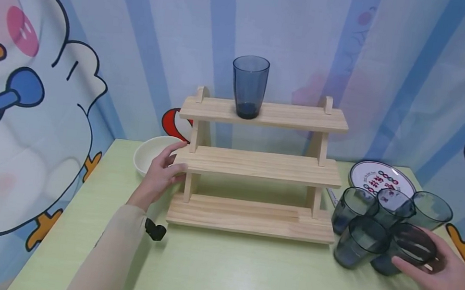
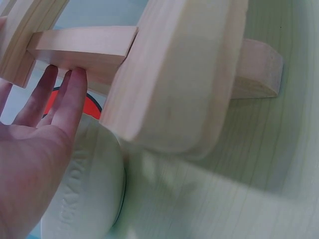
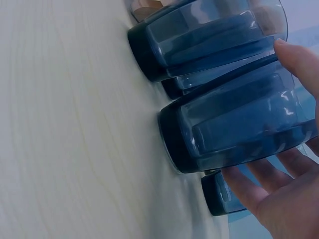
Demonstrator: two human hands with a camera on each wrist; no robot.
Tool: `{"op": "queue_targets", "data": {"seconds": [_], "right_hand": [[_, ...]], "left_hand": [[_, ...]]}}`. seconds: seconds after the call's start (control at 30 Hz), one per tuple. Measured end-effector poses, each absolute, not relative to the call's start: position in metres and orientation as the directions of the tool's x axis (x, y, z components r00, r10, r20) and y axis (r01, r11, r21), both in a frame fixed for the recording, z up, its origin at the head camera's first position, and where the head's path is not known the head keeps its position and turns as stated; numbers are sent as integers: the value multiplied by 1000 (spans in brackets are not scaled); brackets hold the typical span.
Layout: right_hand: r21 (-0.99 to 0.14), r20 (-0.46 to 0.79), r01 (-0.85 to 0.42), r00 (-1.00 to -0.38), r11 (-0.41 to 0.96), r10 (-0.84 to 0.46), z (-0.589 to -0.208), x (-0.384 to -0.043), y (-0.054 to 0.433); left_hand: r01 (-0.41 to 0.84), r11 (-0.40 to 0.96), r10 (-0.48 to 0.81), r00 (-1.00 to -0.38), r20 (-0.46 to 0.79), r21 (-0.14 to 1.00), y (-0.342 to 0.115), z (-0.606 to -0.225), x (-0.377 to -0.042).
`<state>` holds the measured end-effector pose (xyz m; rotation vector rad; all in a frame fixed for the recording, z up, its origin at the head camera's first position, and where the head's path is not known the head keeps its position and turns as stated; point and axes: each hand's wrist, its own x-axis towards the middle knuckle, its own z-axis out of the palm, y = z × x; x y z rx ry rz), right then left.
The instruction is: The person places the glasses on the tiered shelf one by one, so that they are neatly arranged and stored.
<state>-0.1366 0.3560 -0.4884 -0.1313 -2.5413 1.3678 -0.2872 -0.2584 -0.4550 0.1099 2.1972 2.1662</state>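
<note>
Fingers extended, our left hand [image 1: 161, 175] likely steadies the tiered wooden stand [image 1: 258, 165] at its left edge; our right hand [image 1: 446, 280] grips a tumbler [image 3: 229, 119] near the right edge of the table [image 1: 243, 272].

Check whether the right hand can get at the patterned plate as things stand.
Probably not easily: the clustered glasses stand in front of the patterned plate, and the right hand already holds one.

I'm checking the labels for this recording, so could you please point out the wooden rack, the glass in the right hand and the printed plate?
Wooden rack [image 1: 258, 164]: head view, middle shelf board.
Held glass [image 3: 234, 118]: right wrist view, side wall.
Printed plate [image 1: 378, 175]: head view, its upper face.
</note>
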Motion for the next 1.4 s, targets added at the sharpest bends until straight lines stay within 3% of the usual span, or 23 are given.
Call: {"op": "queue_targets", "data": {"seconds": [0.13, 0.33, 0.57, 0.73, 1.0, 1.4], "right_hand": [[-836, 206, -62, -957, 546, 205, -484, -131, 359], [-845, 332, -199, -923, 497, 194, -467, -126, 360], [-866, 439, -356, -878, 350, 192, -448, -124, 365], [-816, 469, -340, -862, 466, 191, -428, -123, 368], [-749, 420, -223, -888, 623, 187, -395, -123, 365], [-755, 474, -325, -870, 569, 132, -363, -149, 340]], "left_hand": [[15, 13, 94, -995, 14, 1000, -258, -454, -287], [15, 4, 89, -996, 14, 1000, -258, -455, -287], [18, 7, 89, -996, 17, 1000, -258, -455, -286], [19, 11, 91, -996, 18, 1000, -258, -455, -286], [15, 18, 91, -996, 14, 1000, -259, -455, -287], [22, 10, 95, -995, 20, 1000, -258, -454, -287]]}}
